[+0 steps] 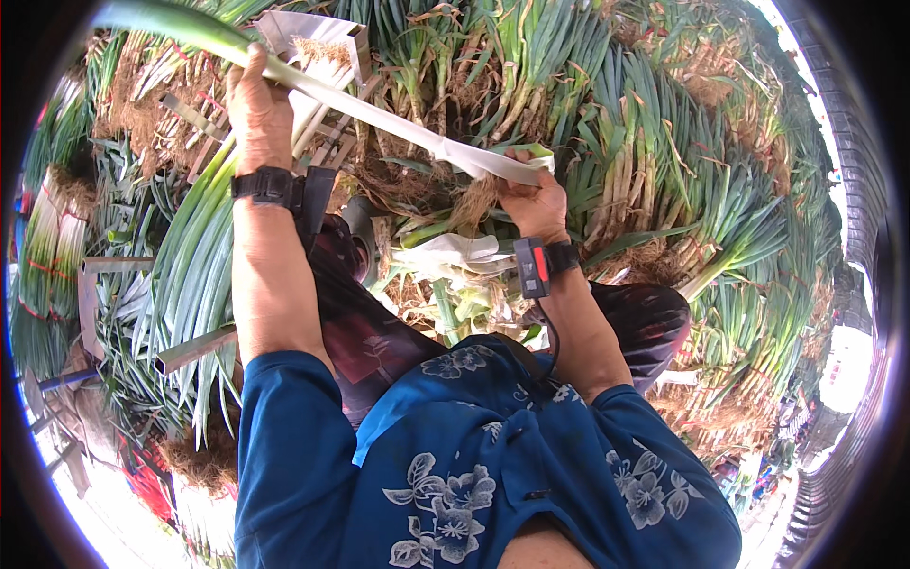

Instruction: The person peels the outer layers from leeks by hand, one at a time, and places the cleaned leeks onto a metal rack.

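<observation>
My left hand (pixel 260 109) is closed around a long green onion (pixel 365 112), near where its white stalk turns green. The green top runs off to the upper left. My right hand (pixel 533 199) pinches the lower end of the white stalk, where a loose pale layer with a green edge (pixel 540 157) curls over the fingers. Stringy roots (pixel 477 197) hang beside that hand. The fingertips of my right hand are partly hidden by the layer. Below, between my legs, lies a heap of pale peeled layers (pixel 453 256).
Unpeeled green onions (pixel 616 180) with dry roots are piled ahead and to the right. At my left, a metal frame (pixel 196 349) supports a bunch of cleaner green onions (pixel 194 237). Tied bundles (pixel 52 242) stand at the far left. A pale open box-like holder (pixel 318 43) is ahead.
</observation>
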{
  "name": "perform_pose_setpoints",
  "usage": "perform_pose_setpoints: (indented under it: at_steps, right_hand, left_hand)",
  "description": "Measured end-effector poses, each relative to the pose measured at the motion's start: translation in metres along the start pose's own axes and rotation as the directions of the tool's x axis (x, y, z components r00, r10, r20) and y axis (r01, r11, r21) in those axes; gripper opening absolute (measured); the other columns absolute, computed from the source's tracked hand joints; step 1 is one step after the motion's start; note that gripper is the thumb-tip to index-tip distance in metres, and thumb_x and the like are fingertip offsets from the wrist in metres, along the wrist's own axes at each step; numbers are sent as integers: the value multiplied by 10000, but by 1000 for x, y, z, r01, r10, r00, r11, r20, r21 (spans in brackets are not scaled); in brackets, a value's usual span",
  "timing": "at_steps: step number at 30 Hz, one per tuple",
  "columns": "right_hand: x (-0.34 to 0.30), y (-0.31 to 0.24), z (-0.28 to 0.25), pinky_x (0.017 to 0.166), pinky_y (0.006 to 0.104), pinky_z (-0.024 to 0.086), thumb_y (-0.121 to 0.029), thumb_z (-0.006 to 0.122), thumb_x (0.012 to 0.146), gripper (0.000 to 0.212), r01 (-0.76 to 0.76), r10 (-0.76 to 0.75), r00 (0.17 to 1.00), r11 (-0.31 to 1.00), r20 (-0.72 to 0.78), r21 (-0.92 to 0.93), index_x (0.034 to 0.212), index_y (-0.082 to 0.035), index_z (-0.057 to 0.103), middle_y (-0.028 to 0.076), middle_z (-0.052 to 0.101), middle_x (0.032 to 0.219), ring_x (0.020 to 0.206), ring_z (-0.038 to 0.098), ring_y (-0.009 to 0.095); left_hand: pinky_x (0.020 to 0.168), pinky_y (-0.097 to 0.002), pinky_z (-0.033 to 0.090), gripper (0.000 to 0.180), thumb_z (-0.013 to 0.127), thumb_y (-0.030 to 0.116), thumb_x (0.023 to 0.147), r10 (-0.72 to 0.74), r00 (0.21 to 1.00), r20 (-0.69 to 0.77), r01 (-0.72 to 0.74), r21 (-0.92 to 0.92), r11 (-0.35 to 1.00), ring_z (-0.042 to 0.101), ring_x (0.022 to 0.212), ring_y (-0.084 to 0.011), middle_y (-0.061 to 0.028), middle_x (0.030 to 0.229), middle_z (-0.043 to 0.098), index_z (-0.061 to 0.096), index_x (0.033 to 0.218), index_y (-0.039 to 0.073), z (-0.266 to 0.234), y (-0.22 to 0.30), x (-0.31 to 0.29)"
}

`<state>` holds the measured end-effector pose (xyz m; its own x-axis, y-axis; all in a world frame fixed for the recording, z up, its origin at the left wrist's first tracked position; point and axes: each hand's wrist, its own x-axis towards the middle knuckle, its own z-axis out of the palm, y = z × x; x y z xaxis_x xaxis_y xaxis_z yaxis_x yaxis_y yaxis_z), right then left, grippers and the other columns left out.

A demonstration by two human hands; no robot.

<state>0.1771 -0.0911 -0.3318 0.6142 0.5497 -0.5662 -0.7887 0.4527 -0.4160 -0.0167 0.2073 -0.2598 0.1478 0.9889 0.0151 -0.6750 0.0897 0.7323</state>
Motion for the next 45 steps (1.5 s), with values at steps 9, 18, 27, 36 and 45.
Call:
perform_pose_setpoints:
  at_steps: [9,18,27,36,45]
  right_hand:
    - [42,-158,-129,600,325,449,-121,446,911,153,201,-201,979,964,-22,173,831,-60,561,49,498,709,599,464,190]
    - [-20,-92,6,726,403,508,-571,537,821,547,323,349,937,-830,30,-455,928,-53,676,191,663,866,783,648,315]
    - [-41,-56,113,932,385,433,-750,533,738,828,564,148,821,-66,551,-823,1152,-37,611,181,615,1127,1040,580,256]
    - [-68,0,73,587,369,411,-497,485,910,534,-272,656,441,749,613,-605,1041,15,559,14,458,583,526,466,177]
    - [-88,-20,51,456,177,320,-195,513,956,213,498,-44,837,476,546,-725,936,-26,642,-7,586,670,508,449,33]
  left_hand:
    - [885,-433,447,293,601,248,903,100,990,-103,-93,70,993,524,952,-235,-84,1004,536,518,1116,65,-15,55,-13]
    - [892,-414,432,246,665,184,859,70,993,-94,-61,89,994,541,967,-218,-63,1021,591,576,1066,87,-24,101,-13]
    - [860,-391,456,188,638,153,869,41,999,10,-41,63,997,551,936,-201,-53,976,601,584,1029,71,-54,117,-7]
    - [931,-485,455,247,553,154,889,101,989,-106,-103,-15,995,523,945,-288,-155,1027,482,460,1067,10,-51,104,-3]
    - [677,-374,500,215,439,222,897,144,964,-225,-127,91,988,527,695,-248,-122,894,480,413,968,21,-58,104,8]
